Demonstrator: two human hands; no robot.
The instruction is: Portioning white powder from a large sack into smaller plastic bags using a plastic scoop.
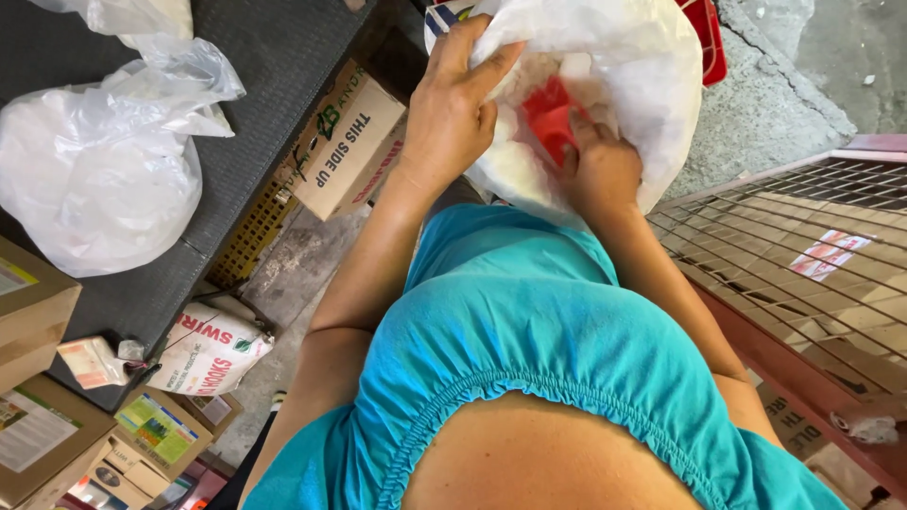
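A tied white plastic bag (99, 175) rests on a dark table (274, 57). Beside the table stands a cardboard box (350, 142), with a yellow crate (248, 241) beneath. A printed sack (210, 349) lies on the concrete floor (765, 113). A wire rack (803, 255) stands at right.

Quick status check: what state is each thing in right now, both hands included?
Left hand: gripping the bag's rim, holding it open.
Right hand: inside the bag, touching the red scoop.
White plastic bag: open.
Red scoop: inside bag.
Second white bag: tied shut.
Cardboard box: closed.
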